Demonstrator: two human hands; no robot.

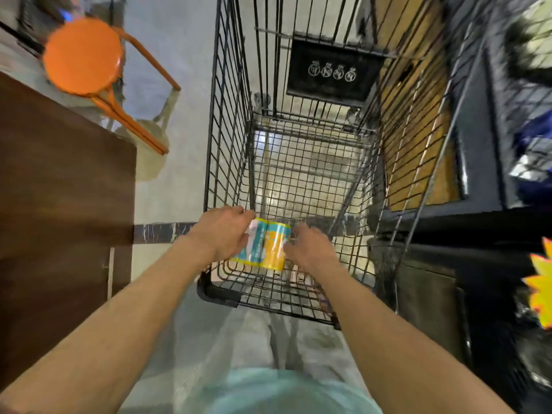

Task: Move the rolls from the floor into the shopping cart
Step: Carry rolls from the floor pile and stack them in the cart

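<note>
A pack of rolls [265,245] in teal, white and yellow wrapping hangs just over the near end of the black wire shopping cart [227,121]. My left hand [224,231] grips its left side, fingers curled over the top corner. On the pack's right side is my right hand [307,249], fingers against the wrapper; how far they curl round it is hidden. The cart's basket floor shows only bare wire mesh with the tiled floor beneath.
An orange round stool [83,56] stands at the upper left beside a dark wooden counter [59,189]. Dark shelving with goods [507,174] runs along the right of the cart. A black sign panel [331,70] hangs on the cart's far end.
</note>
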